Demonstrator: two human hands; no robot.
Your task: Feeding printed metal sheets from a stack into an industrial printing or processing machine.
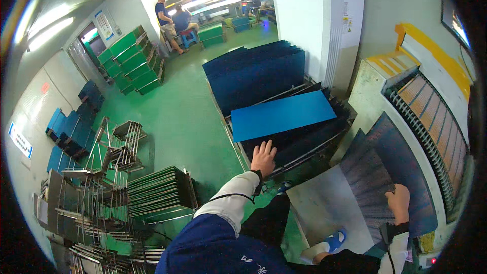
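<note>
My left hand (264, 158) reaches forward with fingers spread, holding nothing. Just beyond its fingertips a bright blue flat panel (284, 114) lies slanted across a metal rack (231, 139) filled with dark blue panels (258, 73). Whether the fingertips touch the panels below it, I cannot tell. To the right, my right hand (399, 203) is closed at the edge of a fanned row of dark panels (368, 182), its fingers curled round an edge there. These panels overlap on a bare metal plate (324, 200) beside the machine.
At right stands a machine with a roller conveyor (431, 127) and yellow trim. Metal racks (116, 147) and a rack of green panels (157, 190) crowd the left. Green stacks (132, 61) stand farther back. A white pillar (299, 20) rises behind the rack; several people (165, 15) are beyond.
</note>
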